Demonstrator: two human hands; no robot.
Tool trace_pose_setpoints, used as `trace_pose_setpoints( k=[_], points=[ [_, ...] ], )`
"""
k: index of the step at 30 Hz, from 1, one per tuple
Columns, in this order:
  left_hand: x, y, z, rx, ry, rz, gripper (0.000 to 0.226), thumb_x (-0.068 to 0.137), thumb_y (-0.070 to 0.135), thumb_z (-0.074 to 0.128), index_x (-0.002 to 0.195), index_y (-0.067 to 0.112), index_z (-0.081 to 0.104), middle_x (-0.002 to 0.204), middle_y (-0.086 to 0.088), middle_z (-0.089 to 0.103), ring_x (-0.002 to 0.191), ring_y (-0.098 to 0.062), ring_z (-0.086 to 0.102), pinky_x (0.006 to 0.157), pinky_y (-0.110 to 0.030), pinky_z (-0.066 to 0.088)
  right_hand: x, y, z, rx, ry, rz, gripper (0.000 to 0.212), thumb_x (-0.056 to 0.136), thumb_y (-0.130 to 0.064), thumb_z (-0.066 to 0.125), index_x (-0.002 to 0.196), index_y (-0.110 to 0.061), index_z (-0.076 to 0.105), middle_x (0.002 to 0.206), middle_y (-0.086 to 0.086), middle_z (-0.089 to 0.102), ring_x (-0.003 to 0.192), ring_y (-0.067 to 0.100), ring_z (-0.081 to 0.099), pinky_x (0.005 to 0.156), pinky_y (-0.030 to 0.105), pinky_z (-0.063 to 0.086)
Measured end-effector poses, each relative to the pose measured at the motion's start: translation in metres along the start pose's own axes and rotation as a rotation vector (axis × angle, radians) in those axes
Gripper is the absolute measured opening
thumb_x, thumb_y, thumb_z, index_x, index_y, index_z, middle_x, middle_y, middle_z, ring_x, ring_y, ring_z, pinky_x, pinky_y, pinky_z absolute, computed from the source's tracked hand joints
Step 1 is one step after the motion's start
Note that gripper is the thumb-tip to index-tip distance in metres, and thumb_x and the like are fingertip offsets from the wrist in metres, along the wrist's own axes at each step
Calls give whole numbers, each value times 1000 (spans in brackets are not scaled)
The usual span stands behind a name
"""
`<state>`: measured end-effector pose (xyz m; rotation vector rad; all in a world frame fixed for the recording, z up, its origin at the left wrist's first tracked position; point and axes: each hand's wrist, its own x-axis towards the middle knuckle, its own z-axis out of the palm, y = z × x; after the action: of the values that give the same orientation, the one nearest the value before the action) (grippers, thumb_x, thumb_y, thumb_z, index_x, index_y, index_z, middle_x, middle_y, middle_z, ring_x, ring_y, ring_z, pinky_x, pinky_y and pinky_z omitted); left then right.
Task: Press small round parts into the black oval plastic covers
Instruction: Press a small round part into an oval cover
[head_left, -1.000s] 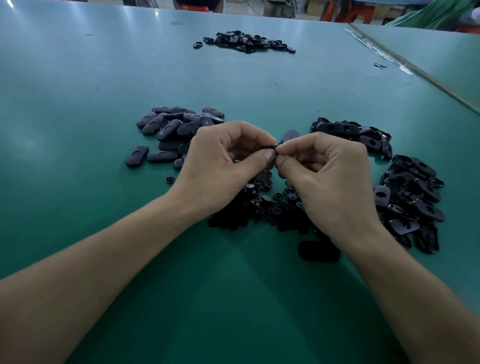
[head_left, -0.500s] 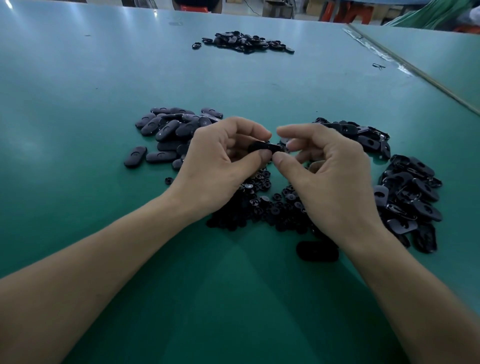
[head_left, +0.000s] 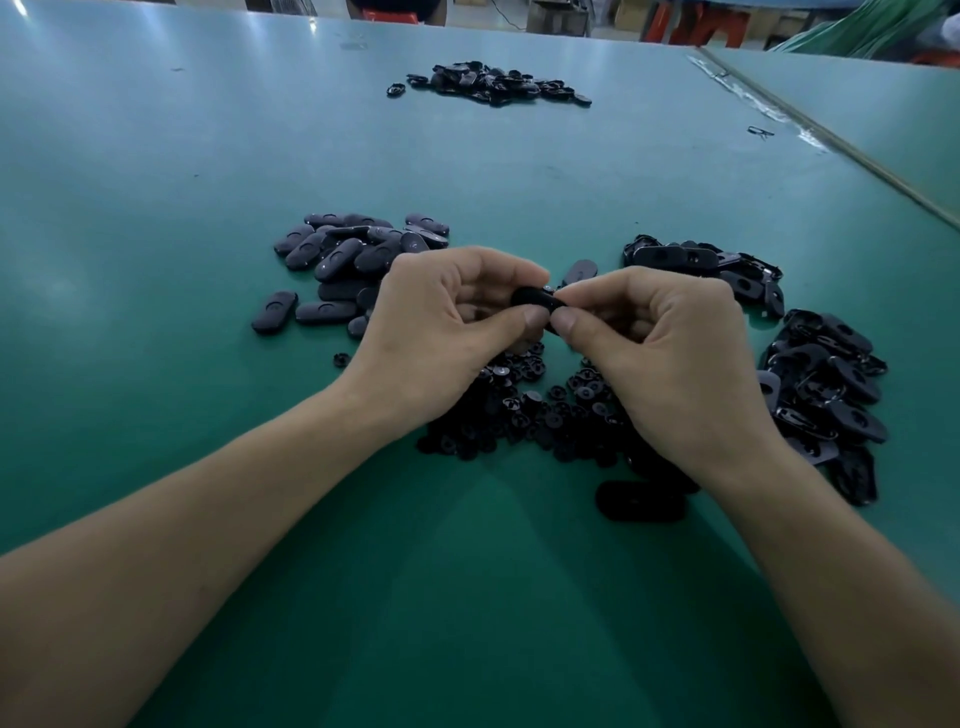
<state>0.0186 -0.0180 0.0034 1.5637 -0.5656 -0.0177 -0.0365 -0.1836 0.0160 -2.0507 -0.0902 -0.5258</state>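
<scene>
Green counter (head_left: 208, 156). Left hand (head_left: 447, 332) and right hand (head_left: 670, 364) meet above it, thumbs and forefingers pinching one black oval cover (head_left: 530, 299) between them. Heap of small round parts (head_left: 540, 410) lies under the hands. Smooth-side-up covers (head_left: 353, 260) piled to the left, hollow-side-up covers (head_left: 826, 384) to the right. Lone cover (head_left: 639, 501) beside the right wrist. Another black pile (head_left: 493, 83) far back.
</scene>
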Motion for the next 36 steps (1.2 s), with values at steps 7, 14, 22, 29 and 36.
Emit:
trace_pose_setpoints(
  k=[7, 14, 22, 29, 36],
  points=[
    [0, 0, -1, -7, 0, -13, 26, 83, -8, 74, 95, 15, 72, 79, 0, 77, 68, -10, 72, 68, -19, 57, 0, -3, -1, 2, -9, 19, 13, 84, -13, 79, 91, -24, 76, 77, -13, 73, 70, -1, 68, 70, 16, 51],
    [0, 2, 0, 31, 23, -11, 25, 82, -5, 76, 93, 17, 72, 82, -4, 77, 68, -11, 73, 68, -20, 58, -2, -8, 5, -121, -18, 39, 15, 89, -16, 71, 86, -30, 67, 73, -15, 68, 69, -3, 63, 63, 9, 46],
    [-4, 7, 1, 79, 83, 34, 25, 79, -2, 80, 91, 20, 74, 77, -1, 77, 68, -14, 74, 68, -23, 59, -2, -10, 1, -39, -17, 52, 13, 88, -15, 73, 88, -27, 71, 77, -11, 72, 74, 4, 68, 74, 30, 58],
    [-4, 7, 3, 157, 126, 78, 17, 73, 11, 77, 84, 24, 74, 71, 3, 75, 65, -18, 74, 67, -30, 62, 0, -8, 0, -18, -22, 40, 14, 88, -12, 73, 91, -26, 75, 78, -12, 72, 71, 3, 66, 72, 26, 55],
    [1, 1, -4, 157, 238, 109, 17, 83, 6, 77, 89, 21, 72, 74, 0, 74, 66, -21, 74, 65, -37, 62, -3, 1, -15, -752, -8, 82, 40, 102, -27, 49, 141, -28, 51, 147, 2, 48, 134, 23, 38, 110, 37, 30]
  ],
)
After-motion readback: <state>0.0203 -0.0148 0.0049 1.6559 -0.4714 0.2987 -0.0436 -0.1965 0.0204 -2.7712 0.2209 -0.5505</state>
